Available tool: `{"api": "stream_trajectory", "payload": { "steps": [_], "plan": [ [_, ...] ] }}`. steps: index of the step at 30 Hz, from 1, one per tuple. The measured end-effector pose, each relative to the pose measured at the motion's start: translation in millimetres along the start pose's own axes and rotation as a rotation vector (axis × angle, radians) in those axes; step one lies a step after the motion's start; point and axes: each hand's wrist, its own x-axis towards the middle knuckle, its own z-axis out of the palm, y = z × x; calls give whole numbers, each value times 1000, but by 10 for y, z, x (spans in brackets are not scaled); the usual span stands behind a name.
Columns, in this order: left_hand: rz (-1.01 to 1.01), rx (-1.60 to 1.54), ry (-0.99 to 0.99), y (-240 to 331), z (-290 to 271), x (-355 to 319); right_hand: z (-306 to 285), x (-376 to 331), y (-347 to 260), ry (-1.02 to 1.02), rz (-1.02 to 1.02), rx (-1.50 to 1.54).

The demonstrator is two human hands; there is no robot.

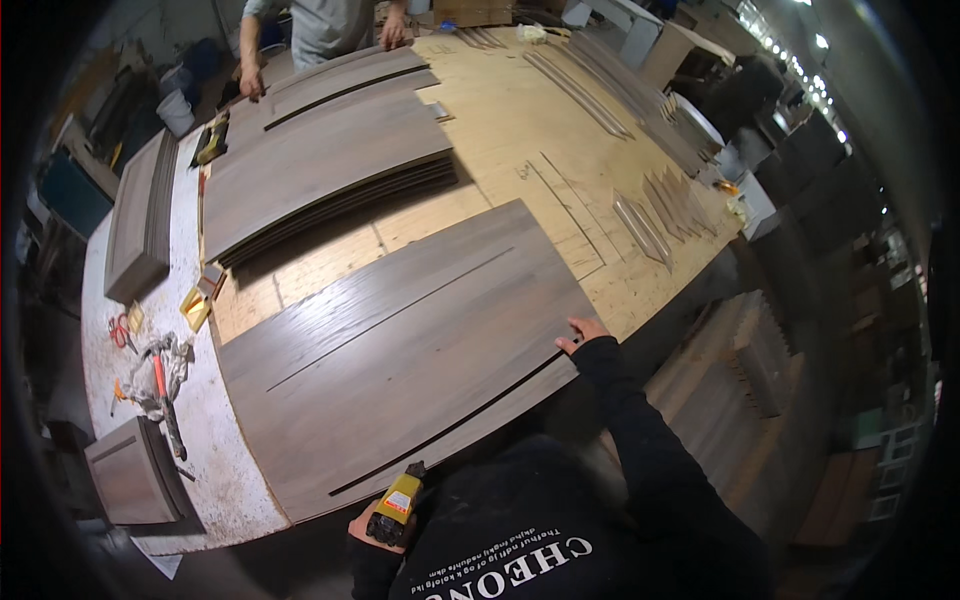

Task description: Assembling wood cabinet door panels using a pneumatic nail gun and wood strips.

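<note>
A large grey-brown wood panel (420,330) lies flat before me, with one thin groove across it and a longer dark slot near its front edge. My right hand (585,333) is at the panel's right end, fingers curled onto the edge by the end of the slot. Low in front of my body, my left hand (378,528) grips a yellow-and-black power tool (396,506); its black nose points toward the panel's front edge. The tool's exact kind cannot be made out, and much of the left hand is hidden beneath it.
Stacked panels (330,180) stand behind my panel. Across the table a co-worker's hands (252,82) touch another panel. On the white left side lie a hammer (165,400), red scissors (122,330) and a framed door (140,470). Wood strips (645,225) lie at right.
</note>
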Motion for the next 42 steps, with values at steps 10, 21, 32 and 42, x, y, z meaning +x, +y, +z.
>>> {"api": "stream_trajectory", "payload": {
  "steps": [10,21,32,42],
  "plan": [
    [16,61,-220,1893,1150,1099,-47,481,485,-484,7,924],
    [-116,204,-224,2352,1667,1642,-215,631,484,-615,-32,845],
    [-37,380,-254,2383,1693,1688,-205,635,471,-643,-39,782],
    [-210,250,-250,2499,1557,2003,-196,669,471,-709,-48,749]
  ]
}}
